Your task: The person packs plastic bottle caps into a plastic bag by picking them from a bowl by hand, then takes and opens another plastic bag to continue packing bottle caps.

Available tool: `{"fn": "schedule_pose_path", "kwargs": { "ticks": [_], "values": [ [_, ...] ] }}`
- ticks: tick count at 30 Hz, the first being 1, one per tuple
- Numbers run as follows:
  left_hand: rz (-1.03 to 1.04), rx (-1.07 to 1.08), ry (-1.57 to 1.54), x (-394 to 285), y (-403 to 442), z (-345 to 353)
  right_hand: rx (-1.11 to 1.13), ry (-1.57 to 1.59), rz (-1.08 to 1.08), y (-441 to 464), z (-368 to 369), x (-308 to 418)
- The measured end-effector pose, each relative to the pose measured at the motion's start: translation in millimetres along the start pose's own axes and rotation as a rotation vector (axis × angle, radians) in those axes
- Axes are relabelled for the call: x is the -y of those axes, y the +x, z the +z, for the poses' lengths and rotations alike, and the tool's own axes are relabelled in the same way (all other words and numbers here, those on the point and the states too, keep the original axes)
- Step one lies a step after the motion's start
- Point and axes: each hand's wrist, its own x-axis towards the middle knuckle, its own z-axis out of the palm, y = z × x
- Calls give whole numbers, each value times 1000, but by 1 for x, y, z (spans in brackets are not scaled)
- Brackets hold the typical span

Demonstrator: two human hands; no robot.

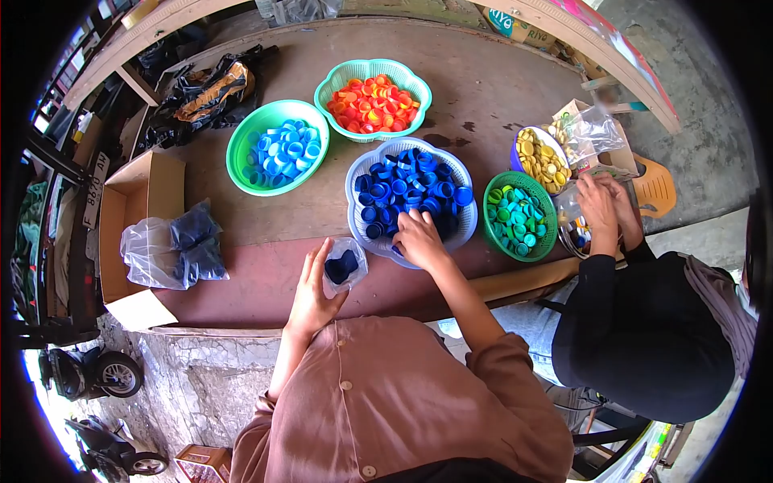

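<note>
My left hand point(310, 291) is curled around the near side of a small clear plastic bag point(357, 275). The bag's mouth faces up, with a few dark blue bottle caps point(341, 266) inside. My right hand point(420, 241) reaches over the near rim of a pale blue scalloped basket point(354, 175) heaped with dark blue bottle caps point(412, 179). Its fingers are bent together, with a dark blue cap point(396, 250) at their tips; the palm side is hidden.
Around the basket stand a bowl of light blue caps point(283, 153), orange caps point(372, 105), green caps point(515, 219) and yellow caps point(543, 161). Filled bags point(197, 241) lie in a cardboard box point(121, 201) at left. A co-worker's hands point(600, 201) are busy at right.
</note>
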Motion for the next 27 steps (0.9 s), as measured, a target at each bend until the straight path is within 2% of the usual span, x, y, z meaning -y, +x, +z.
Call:
{"fn": "schedule_pose_path", "kwargs": {
  "ticks": [2, 6, 13, 18, 20, 21, 23, 24, 25, 27],
  "values": [
    [-9, -1, -3, -1, 0, 0, 179, -98, 58, 10, -4, -1],
    [-27, -14, -6, 0, -1, -2, 263, -178, 94, 14, -1, -6],
    [-24, -19, -11, -1, -1, 0, 191, -309, 216, 14, 19, 3],
    [-24, -26, -24, -1, -2, 0, 226, -219, 227, 6, 5, 8],
    [-14, -22, -25, 0, -2, 0, 84, 87, 269, 3, -9, 12],
    [-6, -15, -28, 0, -2, 0, 84, 86, 266, 2, -2, 5],
    [-10, -20, -22, -1, -2, -1, -160, 718, 369, 0, 16, -10],
    [-16, -22, -16, -1, -2, -1, -236, 937, 381, -5, 20, -12],
    [-14, -20, -17, 0, -2, -1, -138, 1211, 539, -6, 5, -6],
    [-13, -1, -31, 0, -1, 0, -142, 1470, 690, -10, -4, -1]
  ]
}}
